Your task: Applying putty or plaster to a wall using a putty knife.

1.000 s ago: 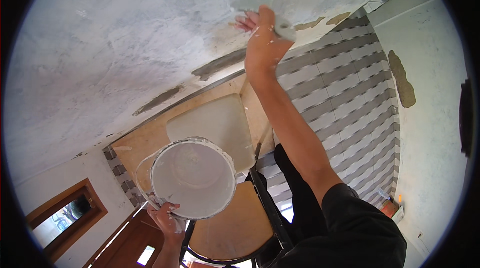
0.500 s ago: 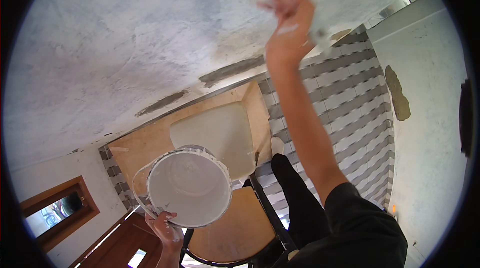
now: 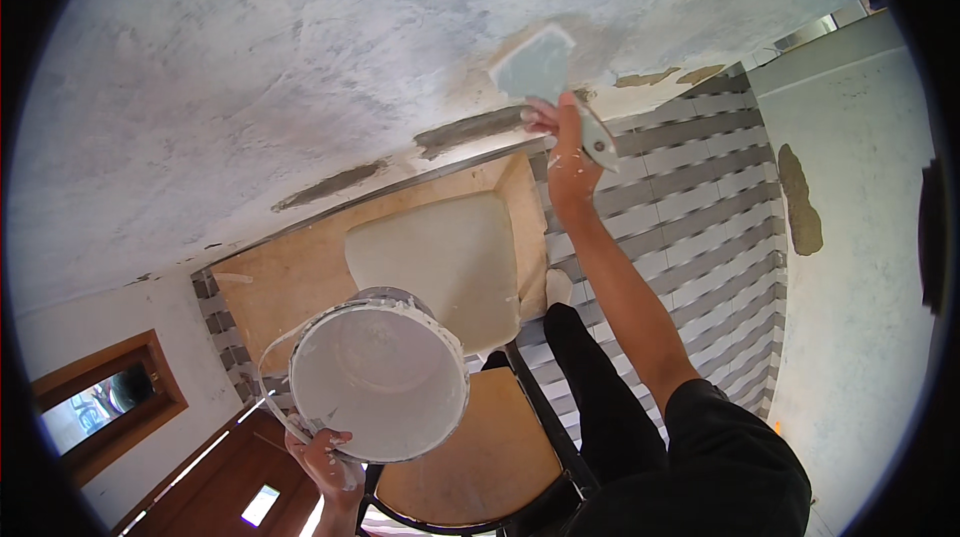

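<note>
My right hand (image 3: pixel 570 162), flecked with white, grips the pale handle of a broad putty knife (image 3: pixel 536 69). Its blade lies on or close against the mottled white-grey wall (image 3: pixel 300 47), just above a bare grey patch (image 3: pixel 468 133); actual contact I cannot tell. Low on the left, the fingers of my left hand (image 3: pixel 325 462) are closed over the rim of a white bucket (image 3: pixel 312 367), holding it tilted so its inside shows. White smears coat the bucket's rim and walls, and its thin handle hangs at the left side.
Below the bucket is a chair with a tan seat (image 3: pixel 470 452) and black frame. A pale rounded seat (image 3: pixel 435 257) stands beyond it, over a tan sheet (image 3: pixel 530 202). Striped grey tiles (image 3: pixel 690 217) cover the floor at right. Another patched wall (image 3: pixel 850 167) rises at far right.
My right hand has come down and slightly left along the wall with the putty knife, whose blade now shows clearly. My left hand and the bucket have barely shifted.
</note>
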`<state>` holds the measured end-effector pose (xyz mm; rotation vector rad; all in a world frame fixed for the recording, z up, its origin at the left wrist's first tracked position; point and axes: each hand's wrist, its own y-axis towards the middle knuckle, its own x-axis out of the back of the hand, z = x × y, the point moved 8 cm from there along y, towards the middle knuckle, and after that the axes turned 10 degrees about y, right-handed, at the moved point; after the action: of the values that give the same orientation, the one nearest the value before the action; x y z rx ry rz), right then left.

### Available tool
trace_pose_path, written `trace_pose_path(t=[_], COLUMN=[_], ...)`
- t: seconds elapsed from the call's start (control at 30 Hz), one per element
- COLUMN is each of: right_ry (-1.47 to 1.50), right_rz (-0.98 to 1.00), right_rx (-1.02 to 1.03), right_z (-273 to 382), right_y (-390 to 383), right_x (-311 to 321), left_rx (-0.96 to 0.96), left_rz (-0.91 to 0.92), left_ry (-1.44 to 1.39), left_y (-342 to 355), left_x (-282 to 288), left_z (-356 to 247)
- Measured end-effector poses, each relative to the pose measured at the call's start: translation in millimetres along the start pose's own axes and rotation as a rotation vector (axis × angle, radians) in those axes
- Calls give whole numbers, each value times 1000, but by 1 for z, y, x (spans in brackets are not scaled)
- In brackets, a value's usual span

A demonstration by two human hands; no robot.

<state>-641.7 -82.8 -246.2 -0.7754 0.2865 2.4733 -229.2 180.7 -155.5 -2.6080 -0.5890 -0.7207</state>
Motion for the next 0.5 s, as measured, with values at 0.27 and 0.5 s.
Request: trace_pose_path(t=[0.27,0.5], right_ry=[233,113], right_rz=[-115,-128], right_rx=[88,69], right_z=[0,-1], right_y=[-9,-18], right_x=[-68,-85], left_rx=[-287,-55], left_rz=[9,36], left_ry=[351,37], left_y=[-10,-14], left_x=[-3,3], left_z=[-19,-19])
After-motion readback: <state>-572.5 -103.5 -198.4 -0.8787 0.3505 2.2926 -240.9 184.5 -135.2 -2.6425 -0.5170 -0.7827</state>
